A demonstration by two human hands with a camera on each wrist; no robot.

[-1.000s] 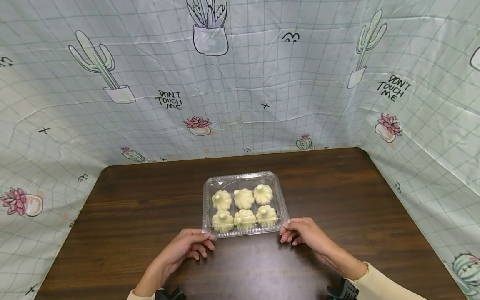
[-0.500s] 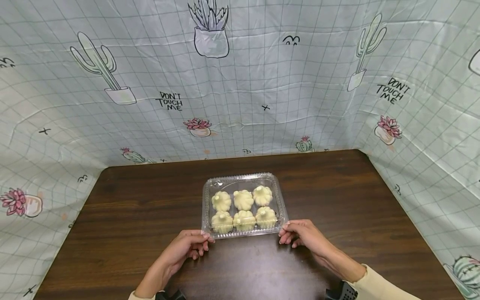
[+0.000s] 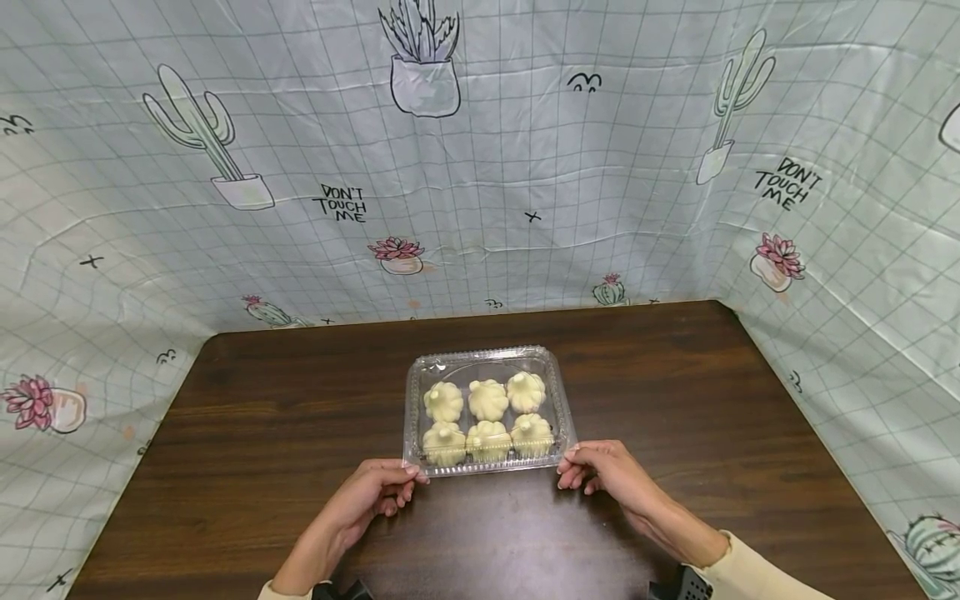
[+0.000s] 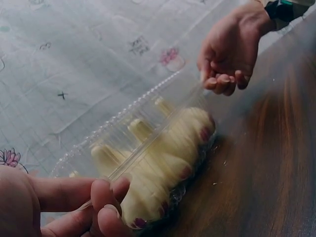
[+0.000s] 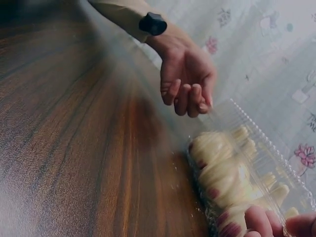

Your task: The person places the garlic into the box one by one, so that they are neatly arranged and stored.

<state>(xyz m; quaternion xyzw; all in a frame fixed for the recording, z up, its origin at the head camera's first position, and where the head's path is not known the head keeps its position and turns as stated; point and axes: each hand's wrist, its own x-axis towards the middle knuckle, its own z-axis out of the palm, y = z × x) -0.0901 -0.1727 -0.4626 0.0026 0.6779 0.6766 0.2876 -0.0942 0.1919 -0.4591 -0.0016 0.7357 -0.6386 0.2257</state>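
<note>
A clear plastic clamshell box lies at the middle of the table in the head view, lid down. Inside stand several pale yellow ribbed pieces with short stems, shaped like garlic bulbs or small pumpkins. In the wrist views their lower parts show purple-pink spots. My left hand pinches the near left corner of the rim between thumb and fingers. At the near right corner my right hand pinches the rim the same way. Both hands show again in the left wrist view, the left hand close up.
The dark wood table reaches to a hanging cloth with cactus prints at the back and both sides. Black wrist devices sit at both cream sleeves.
The loose fingers of my left hand have drawn in slightly. The box and the right hand stay nearly where they were.
</note>
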